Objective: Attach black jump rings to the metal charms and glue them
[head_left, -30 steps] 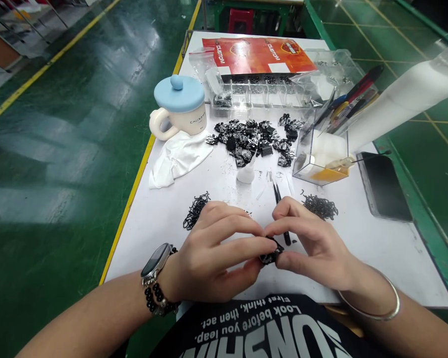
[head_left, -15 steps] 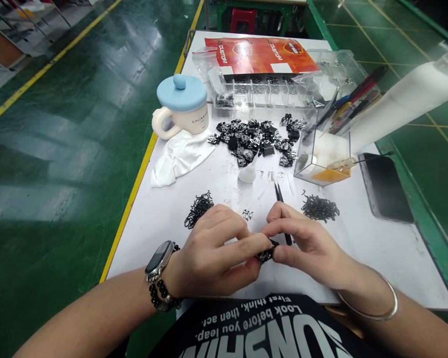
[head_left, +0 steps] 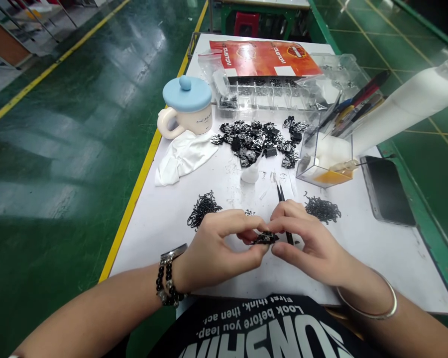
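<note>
Between my two hands is a small black part with metal bits (head_left: 266, 238), held just above the table. My left hand (head_left: 229, 243) pinches it from the left with thumb and fingers. From the other side, the thumb and fingers of my right hand (head_left: 308, 236) close on its right end. Black tweezers (head_left: 280, 191) lie on the table, partly hidden beneath my right hand. Beyond my fingers is a little cluster of silvery pieces (head_left: 250, 213), partly covered. Piles of tiny black curved pieces lie to the left (head_left: 205, 209) and right (head_left: 323, 209).
A heap of black-and-metal parts (head_left: 256, 139) lies mid-table behind a white nozzle bottle (head_left: 250, 173). Left stand a lidded mug (head_left: 192, 119) and white cloth (head_left: 184, 156). Right are a clear tool holder (head_left: 324, 159) and phone (head_left: 388, 191). A divided clear tray (head_left: 261, 97) sits behind.
My left hand has rolled so its thumb and fingers open toward me, exposing more of the small black part. The part has turned and risen slightly in view; my right hand stays on it.
</note>
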Demonstrator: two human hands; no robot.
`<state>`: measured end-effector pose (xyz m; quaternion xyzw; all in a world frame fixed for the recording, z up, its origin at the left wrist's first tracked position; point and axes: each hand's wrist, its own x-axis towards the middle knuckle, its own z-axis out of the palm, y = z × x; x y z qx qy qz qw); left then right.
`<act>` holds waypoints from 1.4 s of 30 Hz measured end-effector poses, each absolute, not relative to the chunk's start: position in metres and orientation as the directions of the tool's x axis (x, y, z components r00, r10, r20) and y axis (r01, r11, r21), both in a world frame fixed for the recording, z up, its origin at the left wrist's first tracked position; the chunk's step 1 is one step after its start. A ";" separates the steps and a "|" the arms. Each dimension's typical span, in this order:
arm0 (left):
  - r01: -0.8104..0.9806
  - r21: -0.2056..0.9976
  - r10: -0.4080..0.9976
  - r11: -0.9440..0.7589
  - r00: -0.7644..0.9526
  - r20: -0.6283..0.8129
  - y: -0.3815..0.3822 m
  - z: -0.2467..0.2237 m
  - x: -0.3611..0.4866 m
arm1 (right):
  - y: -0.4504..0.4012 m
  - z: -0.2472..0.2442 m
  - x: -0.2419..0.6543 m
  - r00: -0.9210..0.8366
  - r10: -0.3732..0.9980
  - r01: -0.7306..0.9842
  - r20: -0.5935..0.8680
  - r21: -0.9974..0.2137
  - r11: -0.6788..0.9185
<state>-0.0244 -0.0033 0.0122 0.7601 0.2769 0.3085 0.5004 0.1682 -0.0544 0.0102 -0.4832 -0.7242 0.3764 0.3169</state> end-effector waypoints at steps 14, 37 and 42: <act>0.063 0.858 0.535 0.510 0.758 -0.373 0.010 0.008 -0.025 | -0.053 0.014 0.166 -0.327 0.945 0.424 0.023 -0.890 0.169; 0.142 0.738 0.549 0.660 0.580 -0.602 0.009 0.006 -0.017 | 0.023 -0.010 0.166 -0.014 0.981 0.790 0.192 -0.600 0.129; 0.148 0.723 0.530 0.675 0.584 -0.614 0.009 0.004 -0.016 | 0.030 -0.018 0.166 -0.001 0.976 0.664 0.217 -0.730 0.163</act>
